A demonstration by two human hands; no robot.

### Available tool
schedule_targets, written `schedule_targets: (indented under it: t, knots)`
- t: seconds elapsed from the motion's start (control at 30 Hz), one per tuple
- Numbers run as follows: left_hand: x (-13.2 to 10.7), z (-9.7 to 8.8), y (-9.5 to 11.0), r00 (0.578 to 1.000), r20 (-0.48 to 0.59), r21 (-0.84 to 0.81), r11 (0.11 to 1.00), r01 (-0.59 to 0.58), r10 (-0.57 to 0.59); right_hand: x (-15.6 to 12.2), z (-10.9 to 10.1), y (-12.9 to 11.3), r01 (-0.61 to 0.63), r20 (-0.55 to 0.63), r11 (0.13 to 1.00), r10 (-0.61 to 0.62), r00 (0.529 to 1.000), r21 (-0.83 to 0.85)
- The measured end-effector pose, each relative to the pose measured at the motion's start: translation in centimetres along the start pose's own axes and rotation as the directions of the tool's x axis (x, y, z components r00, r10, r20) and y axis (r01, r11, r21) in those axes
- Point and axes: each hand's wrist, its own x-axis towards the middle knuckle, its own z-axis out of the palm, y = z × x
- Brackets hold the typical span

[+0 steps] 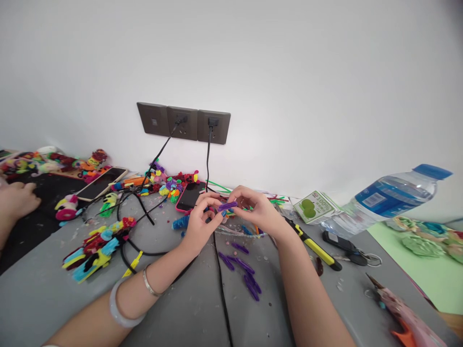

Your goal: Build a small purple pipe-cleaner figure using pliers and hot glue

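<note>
Your left hand (201,222) and right hand (257,208) meet above a grey table (43,299), both pinching a short purple pipe-cleaner piece (227,206) at the fingertips; the left hand closes thumb and curled fingers on its left end, the right hand closes on its right end, and the piece sits roughly level between them, lifted clear of the tabletop; more purple pieces (246,272) lie loose on the table below, between your forearms; a black cable (221,289) runs between your arms and up towards the wall sockets (183,122), where two plugs sit; a pale bangle (121,308) and a thin metal bracelet (149,284) ring your left wrist; behind the hands a pink-cased phone (188,196) lies face up among bright pipe-cleaner figures (170,183), with a second phone (103,183) further left; a yellow-and-black utility knife (316,248) lies just beside your right forearm, a black key fob (340,243) near it; a plastic water bottle (383,200) with a blue cap sits steeply tilted at the right, beside a green-printed packet (316,206); a green sheet (423,270) covers the right corner; another person's hand (18,200) rests by a black mat (43,212) at far left, well apart from yours.
</note>
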Motion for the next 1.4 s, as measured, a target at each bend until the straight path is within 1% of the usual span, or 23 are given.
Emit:
schedule_targets:
  t: [0.13, 0.27, 0.7, 0.8, 1.0, 1.4]
  knots:
    - [0.06, -0.05, -0.05, 1.000, -0.006, 0.008, 1.000, -0.012, 0.012, -0.01, -0.01, -0.10, -0.003, 0.008, 1.000, 0.003, 1.000, -0.002]
    - [0.06, -0.03, -0.01, 1.000, -0.019, 0.001, 1.000, -0.008, 0.008, -0.03, 0.02, -0.24, -0.026, -0.009, 1.000, 0.026, 1.000, -0.005]
    - [0.01, -0.04, -0.08, 1.000, -0.005, -0.001, 1.000, -0.021, 0.021, -0.09, -0.22, -0.41, 0.009, -0.003, 0.999, -0.010, 1.000, -0.049]
    - [0.02, -0.01, -0.01, 1.000, -0.018, 0.001, 1.000, -0.013, 0.013, -0.08, -0.23, -0.40, 0.014, -0.007, 0.999, -0.014, 1.000, -0.053]
    - [0.10, -0.02, 0.12, 1.000, -0.014, 0.005, 1.000, -0.017, 0.017, -0.06, -0.26, -0.33, -0.012, -0.009, 0.998, 0.012, 1.000, -0.059]
    - [0.04, -0.01, 0.14, 1.000, -0.003, -0.009, 1.000, -0.018, 0.018, -0.10, -0.15, -0.12, -0.058, 0.012, 0.998, 0.058, 0.998, -0.013]
